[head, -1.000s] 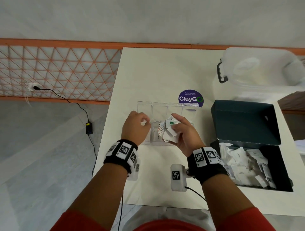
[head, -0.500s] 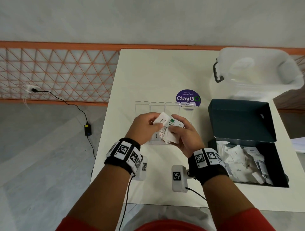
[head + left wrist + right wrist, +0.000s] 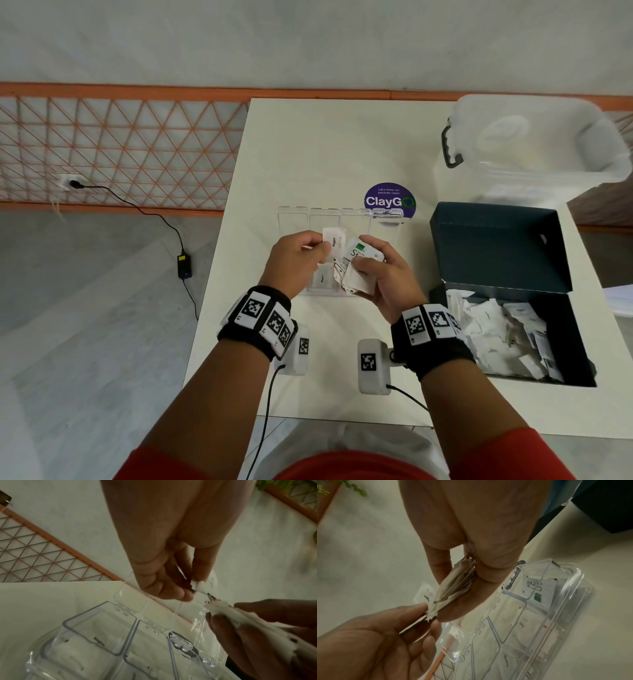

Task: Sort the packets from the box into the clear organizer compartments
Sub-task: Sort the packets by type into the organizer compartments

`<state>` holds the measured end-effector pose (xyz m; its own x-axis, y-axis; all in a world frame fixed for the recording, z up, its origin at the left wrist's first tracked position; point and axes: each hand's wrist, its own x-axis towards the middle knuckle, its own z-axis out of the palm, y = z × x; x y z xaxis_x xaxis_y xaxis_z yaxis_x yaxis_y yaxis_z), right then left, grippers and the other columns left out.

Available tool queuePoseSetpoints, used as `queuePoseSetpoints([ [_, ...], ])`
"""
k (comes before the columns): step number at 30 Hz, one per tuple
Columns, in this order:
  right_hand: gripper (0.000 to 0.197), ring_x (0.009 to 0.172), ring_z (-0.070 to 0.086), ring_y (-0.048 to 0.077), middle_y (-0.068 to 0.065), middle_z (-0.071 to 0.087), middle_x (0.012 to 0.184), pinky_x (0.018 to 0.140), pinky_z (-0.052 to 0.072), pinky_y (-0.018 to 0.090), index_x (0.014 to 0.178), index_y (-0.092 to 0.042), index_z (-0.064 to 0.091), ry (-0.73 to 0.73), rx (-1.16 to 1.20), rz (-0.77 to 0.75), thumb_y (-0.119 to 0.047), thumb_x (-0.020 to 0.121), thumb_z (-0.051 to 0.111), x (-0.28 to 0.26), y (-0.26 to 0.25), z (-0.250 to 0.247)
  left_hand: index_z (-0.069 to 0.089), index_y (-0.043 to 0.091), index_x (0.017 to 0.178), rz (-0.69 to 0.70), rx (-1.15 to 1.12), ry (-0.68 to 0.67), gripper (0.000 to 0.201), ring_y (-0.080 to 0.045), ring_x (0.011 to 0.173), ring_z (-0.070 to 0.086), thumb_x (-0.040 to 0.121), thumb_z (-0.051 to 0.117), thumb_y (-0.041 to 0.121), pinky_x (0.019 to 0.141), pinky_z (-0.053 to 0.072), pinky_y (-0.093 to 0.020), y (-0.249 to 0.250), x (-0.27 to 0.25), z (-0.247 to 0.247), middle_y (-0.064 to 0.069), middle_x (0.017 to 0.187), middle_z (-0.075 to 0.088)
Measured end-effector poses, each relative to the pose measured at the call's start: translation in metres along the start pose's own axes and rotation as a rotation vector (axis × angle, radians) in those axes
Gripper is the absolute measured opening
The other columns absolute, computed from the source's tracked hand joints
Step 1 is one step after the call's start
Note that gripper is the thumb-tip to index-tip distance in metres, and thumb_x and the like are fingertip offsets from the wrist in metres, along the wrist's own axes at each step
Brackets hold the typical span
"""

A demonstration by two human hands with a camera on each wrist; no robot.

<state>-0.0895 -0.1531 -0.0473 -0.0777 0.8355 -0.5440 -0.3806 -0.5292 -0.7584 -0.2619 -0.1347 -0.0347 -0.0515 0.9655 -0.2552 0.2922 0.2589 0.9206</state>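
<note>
Sorting is mid-step: right hand [image 3: 383,274] grips a packet stack [image 3: 356,274], left hand [image 3: 298,260] pinches a pepper packet [image 3: 334,245], which likely needs dropping into its organizer [image 3: 294,219] compartment.

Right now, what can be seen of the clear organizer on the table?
The clear organizer looks like transparent hard plastic: a row of compartments with hinged lids swung open away from the person. It lies flat on the white table, partly over a purple sticker, left of the dark box. Some compartments already hold packets, one printed Sugar, another Stevia. Both hands hover above; none visibly touches it.
</note>
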Motion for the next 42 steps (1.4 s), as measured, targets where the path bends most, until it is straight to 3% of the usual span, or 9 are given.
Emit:
queuePoseSetpoints([
  [5, 0.043, 0.098, 0.071, 0.032, 0.016, 0.064, 0.125, 0.067, 0.059, 0.042, 0.123, -0.021, 0.063, 0.02, -0.009, -0.016, 0.005, 0.089, 0.062, 0.001, -0.002, -0.01, 0.068, 0.025, 0.09, -0.007, 0.044, 0.071, 0.01, -0.007, 0.074, 0.068, 0.084, 0.069, 0.017, 0.074, 0.054, -0.024, -0.004, 0.004, -0.005, 0.008, 0.077, 0.071],
  [9, 0.042, 0.091, 0.074, 0.029, 0.013, 0.068, 0.117, 0.075, 0.061, 0.049, 0.122, -0.023, 0.063, 0.055, 0.024, -0.035, 0.004, 0.089, 0.063, 0.001, -0.006, -0.026, 0.064, 0.026, 0.089, -0.017, 0.356, 0.055, 0.01, -0.004, 0.076, 0.061, 0.085, 0.066, 0.017, 0.063, 0.041, -0.009, -0.01, 0.01, -0.003, 0.012, 0.08, 0.065],
  [16, 0.043, 0.097, 0.072, 0.035, 0.015, 0.066, 0.12, 0.083, 0.057, 0.059, 0.122, -0.023, 0.063, 0.065, 0.033, -0.034, 0.004, 0.089, 0.062, 0.002, -0.007, -0.033, 0.064, 0.02, 0.091, 0.008, 0.756, -0.038, 0.014, -0.023, 0.085, 0.063, 0.09, 0.054, 0.01, 0.074, 0.051, -0.032, -0.022, 0.01, 0.011, -0.004, 0.092, 0.068],
  [29, 0.043, 0.1, 0.071, 0.034, 0.014, 0.066, 0.122, 0.068, 0.06, 0.045, 0.122, -0.023, 0.063, 0.043, 0.026, -0.024, 0.004, 0.089, 0.063, 0.005, -0.009, -0.037, 0.072, 0.012, 0.102, 0.113, 1.224, -0.334, 0.023, -0.028, 0.1, 0.061, 0.097, 0.05, 0.017, 0.081, 0.049, -0.035, -0.026, 0.021, 0.03, -0.008, 0.113, 0.059],
  [32, 0.041, 0.098, 0.071, 0.032, 0.013, 0.066, 0.121, 0.073, 0.061, 0.05, 0.121, -0.024, 0.063, 0.039, 0.015, -0.029, 0.003, 0.089, 0.064, 0.006, -0.012, -0.038, 0.07, 0.014, 0.106, 0.159, 1.111, -0.229, 0.025, -0.026, 0.096, 0.061, 0.097, 0.047, 0.017, 0.079, 0.048, -0.033, -0.017, 0.019, 0.025, -0.006, 0.111, 0.057],
  [35, 0.039, 0.09, 0.074, 0.027, 0.011, 0.068, 0.117, 0.073, 0.061, 0.048, 0.121, -0.025, 0.063, 0.038, -0.006, -0.04, 0.0, 0.09, 0.066, 0.008, -0.014, -0.037, 0.071, 0.026, 0.092, 0.148, 0.614, -0.128, 0.014, -0.011, 0.084, 0.061, 0.09, 0.059, 0.032, 0.073, 0.046, -0.026, 0.004, 0.011, 0.022, 0.005, 0.092, 0.063],
  [37, 0.036, 0.084, 0.075, 0.024, 0.009, 0.072, 0.11, 0.071, 0.061, 0.045, 0.118, -0.028, 0.065, 0.031, -0.025, -0.052, -0.004, 0.091, 0.065, 0.009, -0.016, -0.035, 0.068, 0.035, 0.088, 0.097, 0.331, -0.183, 0.016, 0.002, 0.076, 0.06, 0.079, 0.068, 0.049, 0.066, 0.044, -0.014, 0.02, 0.002, 0.026, 0.012, 0.084, 0.066],
  [39, 0.033, 0.083, 0.075, 0.023, 0.007, 0.075, 0.104, 0.066, 0.062, 0.042, 0.116, -0.031, 0.066, 0.009, -0.029, -0.054, -0.007, 0.093, 0.063, 0.009, -0.018, -0.031, 0.063, 0.038, 0.095, 0.078, 0.271, -0.199, 0.034, 0.003, 0.073, 0.059, 0.069, 0.075, 0.056, 0.063, 0.043, -0.011, 0.027, -0.004, 0.032, 0.013, 0.085, 0.065],
  [42, 0.034, 0.086, 0.074, 0.024, 0.007, 0.076, 0.104, 0.068, 0.062, 0.042, 0.119, -0.03, 0.066, -0.027, -0.038, -0.045, -0.008, 0.094, 0.062, 0.011, -0.02, -0.025, 0.056, 0.035, 0.105, 0.101, 0.286, -0.127, 0.049, -0.006, 0.078, 0.058, 0.066, 0.083, 0.047, 0.071, 0.047, -0.022, 0.025, -0.003, 0.035, 0.011, 0.092, 0.059],
])
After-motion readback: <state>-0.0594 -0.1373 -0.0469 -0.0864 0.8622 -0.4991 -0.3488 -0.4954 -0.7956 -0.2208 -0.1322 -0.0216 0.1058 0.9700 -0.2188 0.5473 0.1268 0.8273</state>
